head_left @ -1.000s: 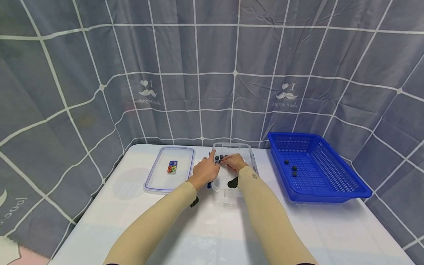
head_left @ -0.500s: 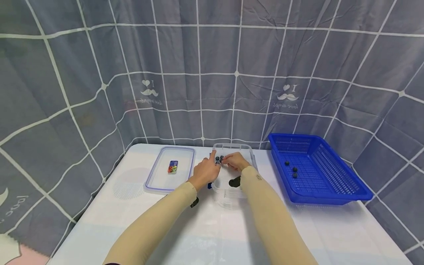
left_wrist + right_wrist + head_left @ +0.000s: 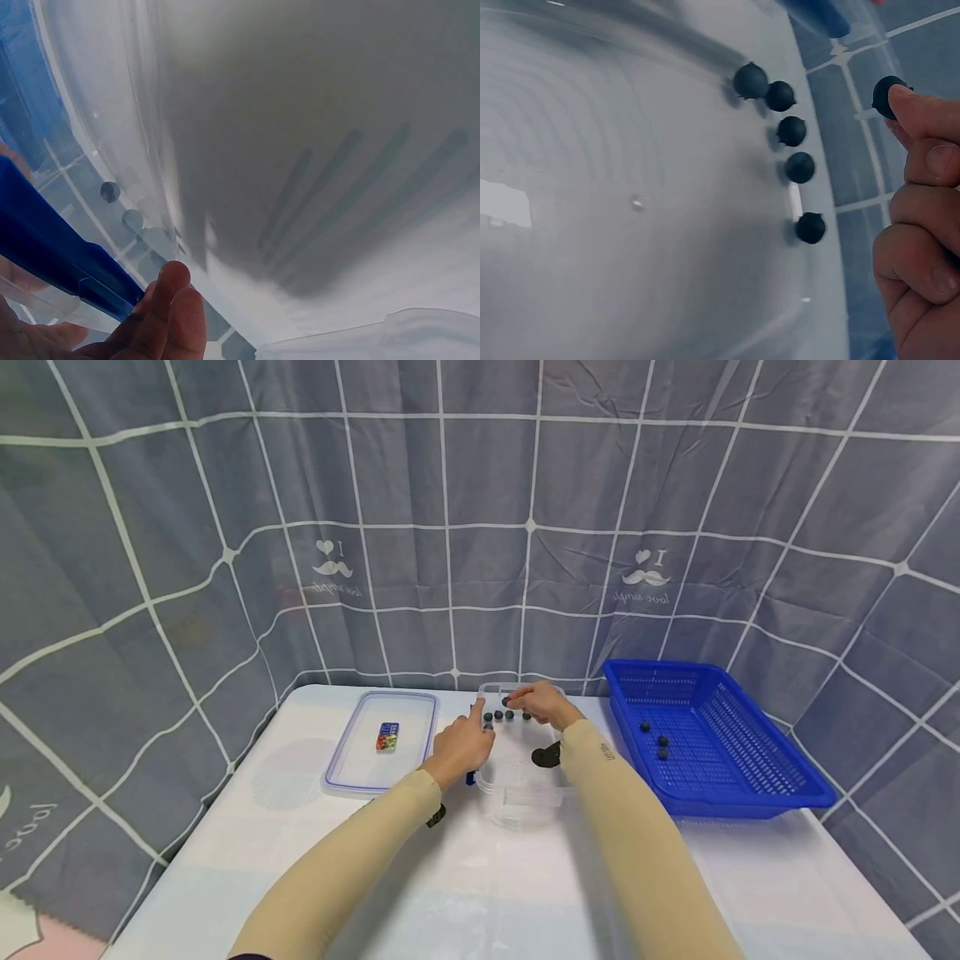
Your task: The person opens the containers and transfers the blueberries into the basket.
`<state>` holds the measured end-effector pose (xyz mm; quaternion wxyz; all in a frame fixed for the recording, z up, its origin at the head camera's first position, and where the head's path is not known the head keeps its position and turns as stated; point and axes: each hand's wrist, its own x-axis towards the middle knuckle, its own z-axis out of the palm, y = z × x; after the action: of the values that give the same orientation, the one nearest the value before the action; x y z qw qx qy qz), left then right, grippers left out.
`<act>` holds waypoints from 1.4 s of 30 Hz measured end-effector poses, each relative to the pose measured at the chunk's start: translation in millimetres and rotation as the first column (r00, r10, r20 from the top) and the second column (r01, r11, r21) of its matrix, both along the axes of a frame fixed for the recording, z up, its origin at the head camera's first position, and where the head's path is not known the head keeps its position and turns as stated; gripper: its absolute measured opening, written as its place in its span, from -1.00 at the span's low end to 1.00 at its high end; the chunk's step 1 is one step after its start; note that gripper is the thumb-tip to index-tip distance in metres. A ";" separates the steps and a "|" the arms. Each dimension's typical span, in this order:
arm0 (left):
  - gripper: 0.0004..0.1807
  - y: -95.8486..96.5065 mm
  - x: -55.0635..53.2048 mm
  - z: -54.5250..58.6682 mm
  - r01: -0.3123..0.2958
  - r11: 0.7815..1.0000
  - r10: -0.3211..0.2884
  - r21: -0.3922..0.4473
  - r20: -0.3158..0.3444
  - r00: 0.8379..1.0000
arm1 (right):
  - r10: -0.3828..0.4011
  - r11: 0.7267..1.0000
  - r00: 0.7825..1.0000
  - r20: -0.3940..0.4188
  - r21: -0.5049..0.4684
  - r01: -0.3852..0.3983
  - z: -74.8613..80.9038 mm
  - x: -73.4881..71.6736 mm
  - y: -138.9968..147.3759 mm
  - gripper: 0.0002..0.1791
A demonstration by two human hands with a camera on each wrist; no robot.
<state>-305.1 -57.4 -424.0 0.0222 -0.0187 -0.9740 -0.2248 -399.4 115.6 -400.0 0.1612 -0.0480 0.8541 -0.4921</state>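
Note:
A clear plastic container [image 3: 513, 767] stands at the middle of the table. My left hand [image 3: 462, 743] grips its left wall, beside a blue locking flap [image 3: 64, 251]; the fingers [image 3: 174, 311] press along the outside in the left wrist view. Over the container's far part, my right hand [image 3: 547, 703] pinches a dark blueberry [image 3: 883, 97] between thumb and forefinger, the other fingers curled in. Several more blueberries [image 3: 791, 130] lie on the container's floor in a loose line along one side, below and beside the right hand.
A clear lid with a blue seal [image 3: 342, 758] lies to the left, bearing a small colourful label [image 3: 387, 737]. On the right sits a blue perforated basket [image 3: 750, 808] with 3 blueberries [image 3: 663, 741] in it. A grey gridded curtain [image 3: 487, 568] hangs behind the table.
My right hand has lifted from low beside the left hand, moving away and slightly right with a blueberry pinched. The blueberries in the container now sit more spread out. The left hand stays put.

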 end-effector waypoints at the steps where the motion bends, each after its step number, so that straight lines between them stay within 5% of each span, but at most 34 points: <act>1: -0.28 0.1 -0.2 0.3 -0.001 1.000 0.001 0.000 0.001 1.000 | 0.011 1.000 1.000 -0.009 0.002 -0.011 4.2 0.3 2.3 -0.61; 20: -0.25 -6.0 -0.6 8.2 0.034 0.999 -0.034 -0.022 0.020 0.999 | 0.064 0.998 0.993 -0.102 0.026 -0.062 53.8 15.5 60.9 -0.55; 29: -0.24 -5.0 -3.1 13.3 0.035 0.999 -0.035 -0.035 -0.008 0.999 | 0.042 0.997 0.994 -0.097 0.063 -0.036 63.8 23.1 99.1 -0.53; 42: -0.27 -0.9 -3.5 4.1 0.000 0.999 0.000 -0.035 -0.012 1.000 | -0.005 0.996 0.995 -0.100 0.088 0.014 66.3 32.3 161.3 -0.47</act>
<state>-308.6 -58.2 -419.9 0.0276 -0.0202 -0.9776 -0.2076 -367.1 276.9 -333.6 0.1182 -0.0613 0.8822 -0.4516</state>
